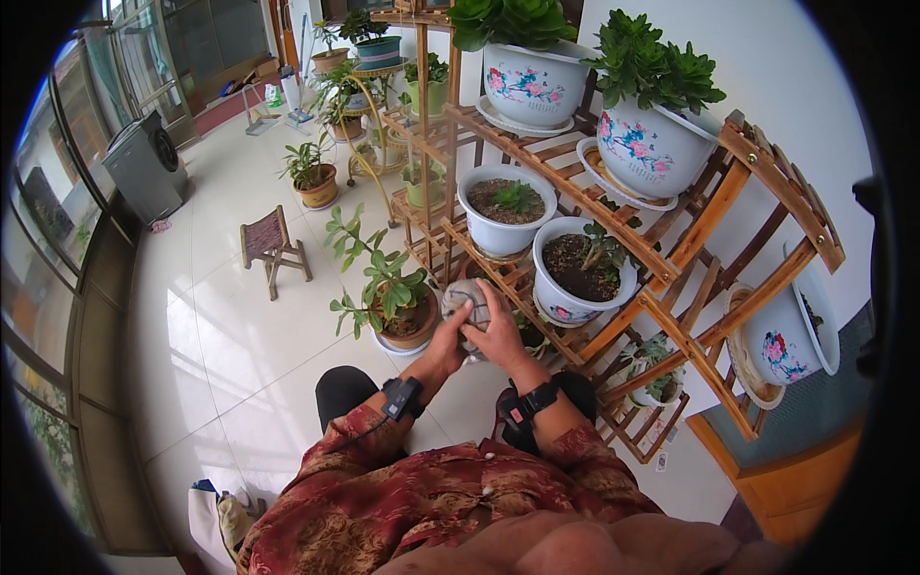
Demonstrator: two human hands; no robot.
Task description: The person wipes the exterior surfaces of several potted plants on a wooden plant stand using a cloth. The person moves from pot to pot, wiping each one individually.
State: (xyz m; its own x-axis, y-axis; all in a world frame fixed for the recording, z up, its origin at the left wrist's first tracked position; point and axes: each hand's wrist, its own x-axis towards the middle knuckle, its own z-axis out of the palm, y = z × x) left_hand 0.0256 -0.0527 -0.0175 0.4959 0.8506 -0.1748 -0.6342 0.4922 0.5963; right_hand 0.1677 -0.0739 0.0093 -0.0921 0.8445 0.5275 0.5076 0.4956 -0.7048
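A bunched greyish cloth with dark lines [460, 298] is held between both hands in front of the body. My left hand [449, 338] grips it from the left, with the thumb over its face. My right hand [496, 332] presses on its right side, fingers pointing up along it. Just left of the cloth stands a leafy plant in a terracotta-coloured pot [413, 323] on a white saucer. To the right, a wooden plant stand [532, 309] bears white pots, among them one with dark soil and a small plant [568, 248].
A small folding stool [267, 241] stands on the tiled floor [237, 338] at the left. Behind it are a grey washing machine [140, 172] and more potted plants. Large flowered pots [650, 154] fill the upper shelf. A white bag [208, 521] lies at the lower left.
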